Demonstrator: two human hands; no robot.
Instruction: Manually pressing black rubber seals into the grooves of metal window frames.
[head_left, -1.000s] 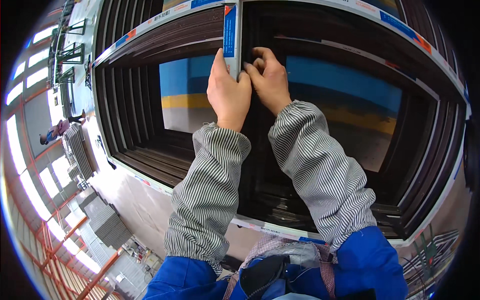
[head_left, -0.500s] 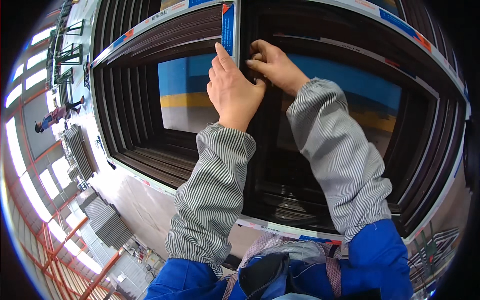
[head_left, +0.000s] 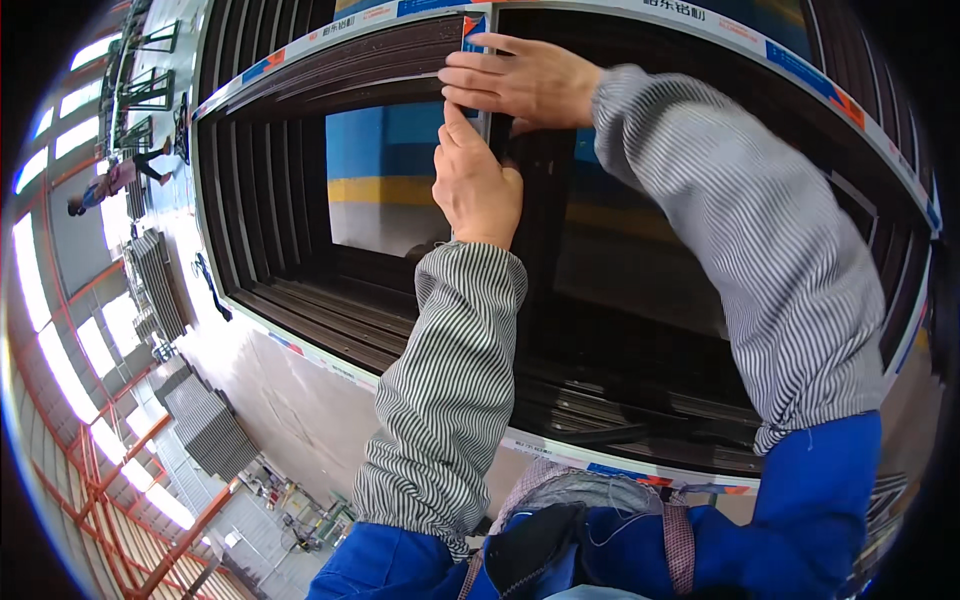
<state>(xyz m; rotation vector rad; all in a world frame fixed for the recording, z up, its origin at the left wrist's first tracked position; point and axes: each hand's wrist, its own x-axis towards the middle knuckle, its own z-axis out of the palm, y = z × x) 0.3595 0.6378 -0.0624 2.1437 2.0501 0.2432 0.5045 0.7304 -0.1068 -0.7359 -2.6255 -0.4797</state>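
Note:
A stack of dark brown window frames (head_left: pixel 300 320) lies in front of me, with printed white, blue and red film along the outer edges. A middle bar (head_left: pixel 500 210) divides the top frame, and a strip of blue and red film (head_left: pixel 474 28) shows at its far end. My left hand (head_left: pixel 475 185) is wrapped over this bar, fingers on its left side and thumb on its right, index finger pointing away from me. Just beyond it, my right hand (head_left: pixel 530 85) lies flat across the bar, fingers outstretched to the left and holding nothing visible. Its palm hides part of the film.
Nested frame sides rise in steps around both openings. Blue and yellow surfaces (head_left: pixel 375 160) show through the left opening. Off to the left, a person (head_left: pixel 115 185) walks on the pale floor, near dark racks (head_left: pixel 148 90) and stacks of grey profiles (head_left: pixel 210 425).
My right hand has gone from a pinch beside the bar to lying flat across it, farther away and leftward. My left hand stays on the bar, its index finger now near the right fingers.

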